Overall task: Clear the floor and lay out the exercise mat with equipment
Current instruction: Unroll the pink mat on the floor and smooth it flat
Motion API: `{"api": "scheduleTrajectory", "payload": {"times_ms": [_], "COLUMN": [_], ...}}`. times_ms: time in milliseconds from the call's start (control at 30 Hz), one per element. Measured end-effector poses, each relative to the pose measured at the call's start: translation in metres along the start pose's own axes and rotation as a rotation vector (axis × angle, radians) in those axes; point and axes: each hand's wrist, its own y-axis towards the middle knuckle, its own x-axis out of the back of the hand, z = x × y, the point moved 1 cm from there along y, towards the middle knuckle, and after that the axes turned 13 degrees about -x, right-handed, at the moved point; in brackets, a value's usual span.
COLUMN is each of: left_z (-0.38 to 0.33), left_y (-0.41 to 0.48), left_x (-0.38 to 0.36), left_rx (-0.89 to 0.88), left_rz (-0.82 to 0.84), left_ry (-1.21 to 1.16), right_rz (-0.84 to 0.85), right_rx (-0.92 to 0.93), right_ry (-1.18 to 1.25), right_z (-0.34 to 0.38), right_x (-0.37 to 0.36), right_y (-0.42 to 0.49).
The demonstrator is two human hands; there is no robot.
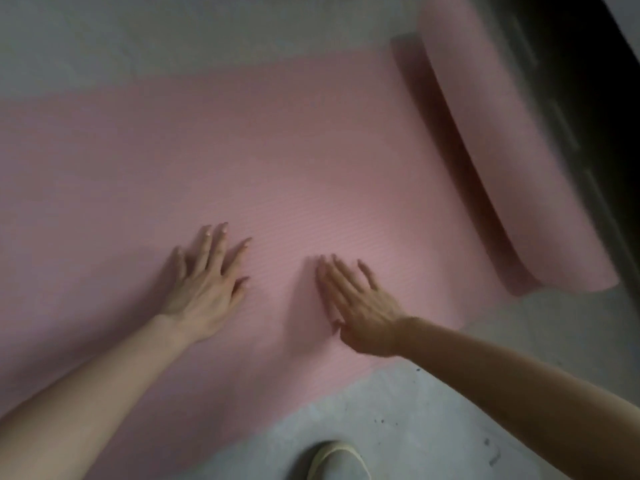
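Note:
A pink ribbed exercise mat (pixel 242 150) lies spread across the grey floor and fills most of the view. Its right end (pixel 512 161) curls upward in a loose roll. My left hand (pixel 204 285) rests flat on the mat, palm down, fingers spread. Close beside it on the right, my right hand (pixel 360 303) lies on the mat too, fingers extended and apart, near the mat's front edge. Neither hand holds anything. No other equipment is visible.
Grey concrete floor (pixel 433 427) shows in front of the mat and along the back (pixel 173 32). The toe of a pale shoe (pixel 337 460) stands at the bottom edge. A dark surface (pixel 595 98) rises at the far right, behind the curled mat end.

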Motion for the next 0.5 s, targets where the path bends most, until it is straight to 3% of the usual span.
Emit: {"api": "scheduleTrajectory", "payload": {"times_ms": [100,167,333,500], "left_z": [0.002,0.006,0.026,0.026], "left_y": [-0.024,-0.042,-0.096,-0.155], "left_x": [-0.009,-0.015,-0.030,-0.043], "left_rx": [-0.036,-0.064,-0.117,-0.204], "left_rz": [0.002,0.007,0.040,0.097], "left_ry": [0.008,0.016,0.027,-0.085], "right_rz": [0.031,0.053,0.019,-0.004], "right_rx": [0.371,0.458,0.492,0.363], "right_ry": [-0.220,-0.335,-0.472,-0.477], "right_z": [0.039,0.059,0.096,0.115], "right_x": [-0.027,-0.038,-0.037,-0.038], "right_y": [-0.034,-0.040,-0.023,-0.022]}}
